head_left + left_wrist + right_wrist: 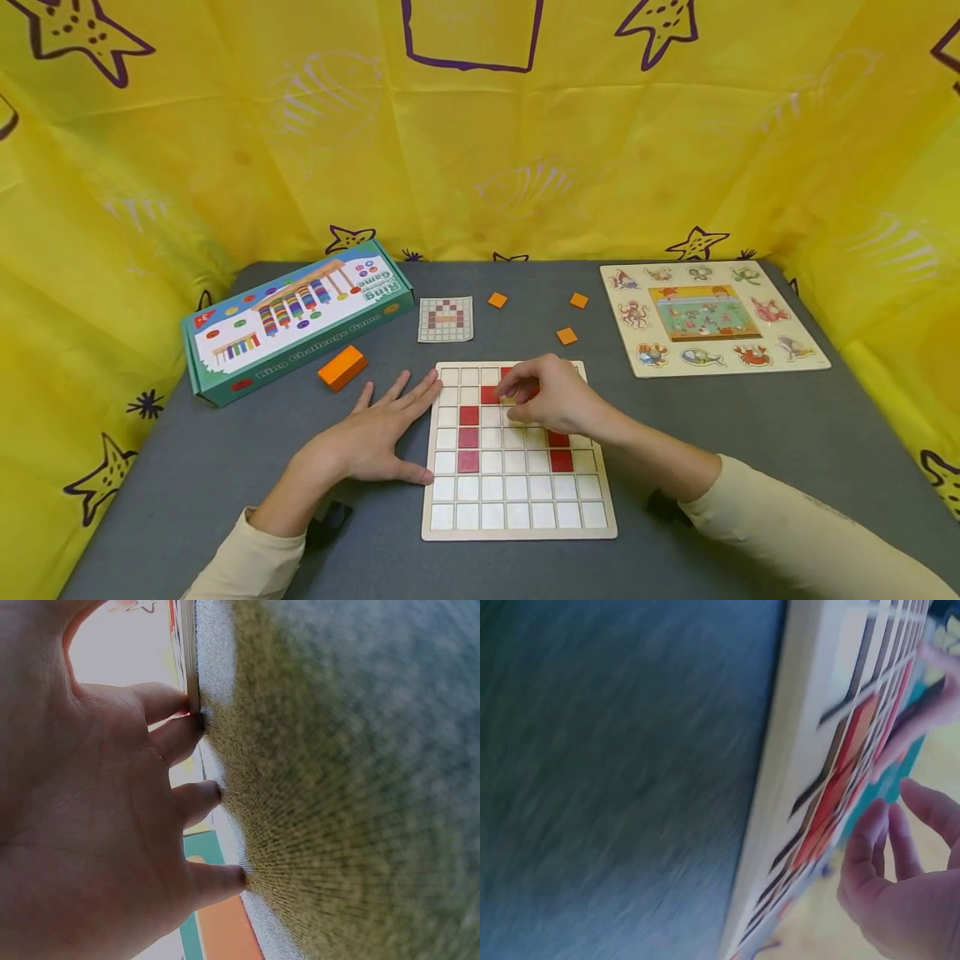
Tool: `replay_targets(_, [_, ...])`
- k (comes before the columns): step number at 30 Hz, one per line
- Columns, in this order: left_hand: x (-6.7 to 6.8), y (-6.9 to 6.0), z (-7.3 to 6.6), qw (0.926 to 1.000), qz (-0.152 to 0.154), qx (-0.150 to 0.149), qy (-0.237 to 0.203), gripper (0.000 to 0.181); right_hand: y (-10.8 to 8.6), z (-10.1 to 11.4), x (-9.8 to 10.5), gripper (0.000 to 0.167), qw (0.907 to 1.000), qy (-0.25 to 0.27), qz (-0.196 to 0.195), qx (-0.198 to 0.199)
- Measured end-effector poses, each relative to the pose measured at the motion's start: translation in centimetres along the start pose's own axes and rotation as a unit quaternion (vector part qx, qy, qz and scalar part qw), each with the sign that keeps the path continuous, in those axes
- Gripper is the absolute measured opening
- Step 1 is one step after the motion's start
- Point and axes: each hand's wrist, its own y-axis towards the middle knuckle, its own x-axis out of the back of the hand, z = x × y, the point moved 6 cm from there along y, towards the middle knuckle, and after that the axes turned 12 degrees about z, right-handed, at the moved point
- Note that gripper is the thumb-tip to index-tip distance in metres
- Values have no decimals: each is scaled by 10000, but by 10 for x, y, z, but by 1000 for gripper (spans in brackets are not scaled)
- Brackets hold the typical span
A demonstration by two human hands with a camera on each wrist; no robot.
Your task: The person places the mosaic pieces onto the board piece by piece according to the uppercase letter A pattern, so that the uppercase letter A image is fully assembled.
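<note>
A square wooden grid board [517,534] lies flat at the front middle of the table, its cells white with several red tiles [468,437]. My left hand [378,442] rests beside it, fingers spread, with a fingertip and the thumb touching the board's left edge. Over the upper middle cells hovers my right hand [555,400], its fingers bent and thumb apart from the index finger. In the right wrist view, nothing shows between the fingertips of the right hand [904,877]. The hand hides several cells in the head view.
Behind the board lie a small pattern card [446,320] and loose orange tiles [566,336]. An orange block [342,367] sits by a green game box [300,321] at left. A sea-animal puzzle board [705,315] lies back right. Yellow cloth [480,167] surrounds the table.
</note>
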Motion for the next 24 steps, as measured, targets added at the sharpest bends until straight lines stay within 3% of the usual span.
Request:
replay_targets(15, [-2, 0, 1, 10000, -26, -38, -35, 122, 0, -53, 61, 24, 9922, 15, -1079, -628])
replay_targets(24, [-1, 0, 0, 10000, 9, -16, -76, 122, 4, -73, 85, 29, 9859, -97, -1521, -689])
